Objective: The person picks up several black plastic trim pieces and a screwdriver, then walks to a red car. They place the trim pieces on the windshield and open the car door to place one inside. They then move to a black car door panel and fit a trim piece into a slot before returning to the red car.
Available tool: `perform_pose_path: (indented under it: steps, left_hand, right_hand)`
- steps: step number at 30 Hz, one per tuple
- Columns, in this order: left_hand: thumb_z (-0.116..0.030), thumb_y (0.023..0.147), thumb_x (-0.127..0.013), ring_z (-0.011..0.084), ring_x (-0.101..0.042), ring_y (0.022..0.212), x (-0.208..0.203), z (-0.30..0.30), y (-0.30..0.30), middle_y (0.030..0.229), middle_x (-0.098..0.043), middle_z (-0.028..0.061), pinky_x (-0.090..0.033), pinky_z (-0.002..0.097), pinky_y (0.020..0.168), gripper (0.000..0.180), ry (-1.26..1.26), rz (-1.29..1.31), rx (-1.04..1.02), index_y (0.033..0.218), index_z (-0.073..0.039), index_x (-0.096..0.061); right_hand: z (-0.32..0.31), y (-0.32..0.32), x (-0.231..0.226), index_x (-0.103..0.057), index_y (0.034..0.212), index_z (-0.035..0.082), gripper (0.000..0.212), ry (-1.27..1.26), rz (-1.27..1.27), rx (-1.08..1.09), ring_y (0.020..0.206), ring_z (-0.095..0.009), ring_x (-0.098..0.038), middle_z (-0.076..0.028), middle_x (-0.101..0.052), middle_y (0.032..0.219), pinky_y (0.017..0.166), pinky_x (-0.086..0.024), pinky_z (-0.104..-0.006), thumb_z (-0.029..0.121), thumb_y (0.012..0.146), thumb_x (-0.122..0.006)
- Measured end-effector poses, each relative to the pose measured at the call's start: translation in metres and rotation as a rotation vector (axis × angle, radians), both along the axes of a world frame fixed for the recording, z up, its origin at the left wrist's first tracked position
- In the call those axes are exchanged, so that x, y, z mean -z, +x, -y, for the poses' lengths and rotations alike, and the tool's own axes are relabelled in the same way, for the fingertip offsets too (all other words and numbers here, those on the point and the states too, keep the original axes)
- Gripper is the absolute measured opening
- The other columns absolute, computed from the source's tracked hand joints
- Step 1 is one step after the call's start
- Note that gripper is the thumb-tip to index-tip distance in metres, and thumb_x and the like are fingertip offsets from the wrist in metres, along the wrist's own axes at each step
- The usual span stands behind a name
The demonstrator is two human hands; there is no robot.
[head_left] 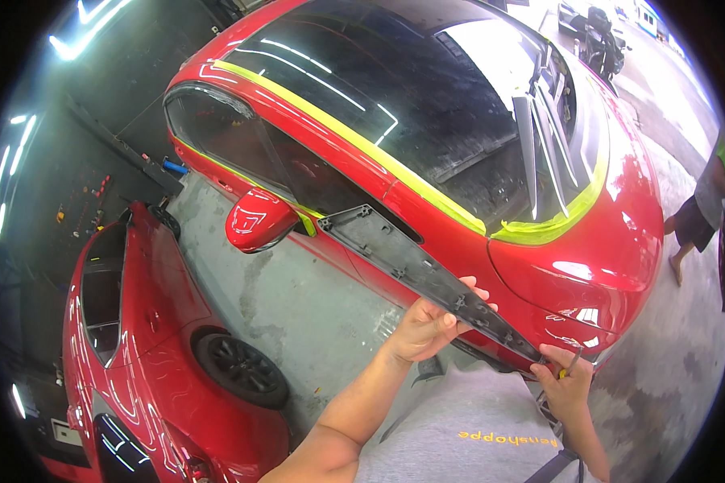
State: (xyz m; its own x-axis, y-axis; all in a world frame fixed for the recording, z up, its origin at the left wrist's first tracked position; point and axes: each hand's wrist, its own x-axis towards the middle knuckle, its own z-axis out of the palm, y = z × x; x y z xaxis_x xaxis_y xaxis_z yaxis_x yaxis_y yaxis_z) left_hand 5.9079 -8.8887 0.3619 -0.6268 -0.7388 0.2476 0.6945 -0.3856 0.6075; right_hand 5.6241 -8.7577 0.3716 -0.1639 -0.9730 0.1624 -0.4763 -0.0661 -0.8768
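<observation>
Black plastic makes up the long, tapering panel in the head view, which lies slantwise in front of the nearer red car, its clip-studded face turned up toward the camera. The left hand grips it partway along, thumb on the near face and fingertips showing past the far edge. The right hand holds the narrow end, fingers bent around it; something small and yellow shows by those fingers, too little of it to identify. The panel's broad end reaches up beside the red side mirror. Writing shows on the grey shirt: one short line of yellow lettering, upside down from this angle. Yellow-green tape edges the windscreen and carries no print that can be made out. A second red car stands to the left on the grey floor, its dark wheel too small for any mark to be read. At far right, a person in dark shorts stands partly in view.
</observation>
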Motion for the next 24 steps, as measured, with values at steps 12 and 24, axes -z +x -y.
perform_pose_path:
  steps: [12,24]
  left_hand:
    - [-0.016,0.102,-0.069,0.0316,-0.051,0.143,0.000,0.008,0.005,0.151,-0.055,0.0124,-0.040,0.0517,0.121,0.062,0.016,0.033,0.028,0.157,-0.008,-0.041]
    - [-0.020,0.103,-0.067,0.0426,-0.048,0.144,0.001,0.018,0.001,0.152,-0.055,0.0124,-0.039,0.0578,0.120,0.061,-0.035,0.066,0.023,0.157,-0.009,-0.041]
  right_hand:
    - [0.003,0.010,-0.008,-0.077,0.107,0.000,0.034,0.050,-0.057,0.019,0.057,-0.012,-0.054,-0.007,-0.067,0.073,0.057,-0.043,-0.0282,0.010,0.077,-0.088]
    - [0.002,0.015,-0.014,-0.078,0.110,0.003,0.034,0.075,-0.026,0.011,0.056,-0.014,-0.057,-0.009,-0.071,0.075,0.056,-0.046,-0.0291,0.013,0.079,-0.088]
